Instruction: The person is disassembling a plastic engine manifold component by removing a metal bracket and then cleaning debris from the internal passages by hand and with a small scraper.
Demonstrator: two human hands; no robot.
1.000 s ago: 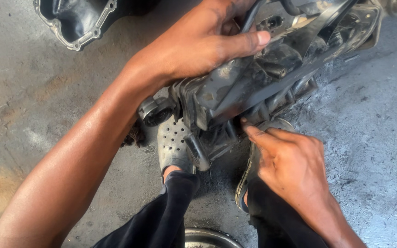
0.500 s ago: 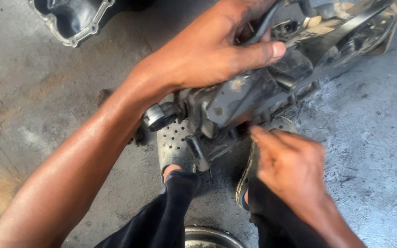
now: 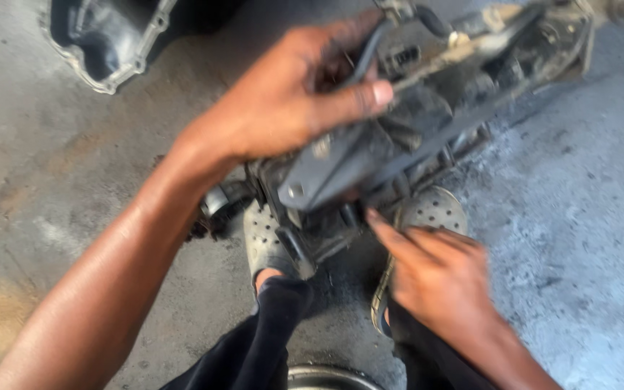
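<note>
- At the bottom edge, below both wrists, the rim of a metal bowl [image 3: 326, 377] shows between the person's dark trouser legs [image 3: 269, 339].
- Two perforated grey clogs [image 3: 265, 242] stand on the concrete floor [image 3: 579, 238], one under each hand; the right clog sits just behind the right hand's knuckles.
- The right hand [image 3: 438, 278] is under the near lower edge of a grimy engine part [image 3: 399, 137]. Its fingers are drawn close together and the index tip touches the part's underside; motion blur hides whether it pinches anything.
- The engine part is held off the floor, above the clogs, and runs from between the hands up and away to the right past the left hand. A small round metal fitting [image 3: 218, 202] sticks out of its near left end, just under the left wrist.
- The left hand [image 3: 283, 108] lies over the part's top. Its thumb is stretched flat across the dark casing and its fingers curl over the far side, around a black hose [image 3: 370, 50], so it grips the part.
- Farthest off, up and left of the left hand, a metal cover [image 3: 102, 43] with a bolted flange lies open side up on the floor, well apart from both hands.
</note>
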